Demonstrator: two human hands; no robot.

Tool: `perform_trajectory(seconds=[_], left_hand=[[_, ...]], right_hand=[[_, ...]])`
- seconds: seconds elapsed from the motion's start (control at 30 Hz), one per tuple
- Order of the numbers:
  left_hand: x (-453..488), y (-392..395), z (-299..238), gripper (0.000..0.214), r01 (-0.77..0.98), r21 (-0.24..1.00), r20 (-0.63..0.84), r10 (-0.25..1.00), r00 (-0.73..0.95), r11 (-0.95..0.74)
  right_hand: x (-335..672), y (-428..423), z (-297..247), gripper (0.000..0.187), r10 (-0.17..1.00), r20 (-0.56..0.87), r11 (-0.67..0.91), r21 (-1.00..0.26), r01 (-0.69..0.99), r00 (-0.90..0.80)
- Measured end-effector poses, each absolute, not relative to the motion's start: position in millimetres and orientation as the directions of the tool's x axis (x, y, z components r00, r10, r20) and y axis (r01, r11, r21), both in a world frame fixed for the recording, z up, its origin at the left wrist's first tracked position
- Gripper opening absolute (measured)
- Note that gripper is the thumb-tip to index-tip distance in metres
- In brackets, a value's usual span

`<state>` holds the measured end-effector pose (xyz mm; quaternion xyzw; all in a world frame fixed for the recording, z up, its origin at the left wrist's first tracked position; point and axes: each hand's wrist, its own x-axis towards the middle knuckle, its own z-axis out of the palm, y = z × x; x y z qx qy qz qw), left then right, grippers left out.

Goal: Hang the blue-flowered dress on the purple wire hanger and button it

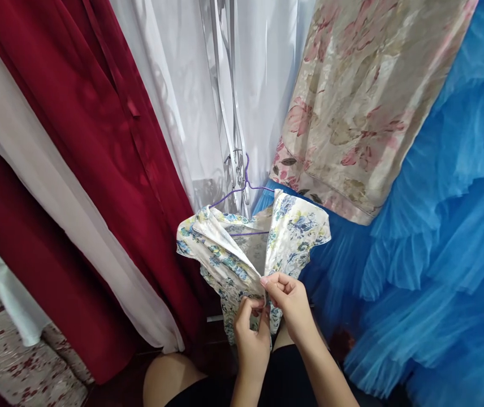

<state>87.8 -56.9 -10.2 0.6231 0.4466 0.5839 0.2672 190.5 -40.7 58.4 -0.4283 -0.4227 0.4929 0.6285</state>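
Observation:
A white floral dress with blue and yellow flowers hangs on a purple wire hanger, its front parted in a V at the neck. At the bottom of that V, my right hand pinches the edge of the opening. Just below and to the left, my left hand has thumb and fingers closed on the front of the same dress. Whether a zipper or button lies under the fingertips is hidden. The lower part of the dress hangs down between my knees, behind my hands.
Dark red gowns hang at the left, with a pale sheer fabric between them. White cloth with long ribbons hangs behind the hanger. A beige floral garment and a ruffled blue tulle dress fill the right.

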Motion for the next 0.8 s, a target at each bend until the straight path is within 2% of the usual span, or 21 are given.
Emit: perform_trajectory(seconds=[0.37,0.63,0.8], left_hand=[[97.3,-57.6,-16.1,0.014,0.194,0.885,0.441,0.896,-0.054,-0.424],[94.5,-59.1,-18.9,0.015,0.188,0.891,0.429,0.902,-0.056,-0.412],[91.1,-59.5,-20.9,0.015,0.186,0.885,0.444,0.894,-0.064,-0.427]], right_hand=[[194.5,-21.0,89.0,0.041,0.97,0.176,0.208,-0.958,-0.197,0.17],[191.8,-11.0,98.2,0.037,0.949,0.215,0.278,-0.915,-0.292,0.231],[191.4,-1.6,106.2,0.038,0.948,0.236,0.293,-0.909,-0.297,0.213]])
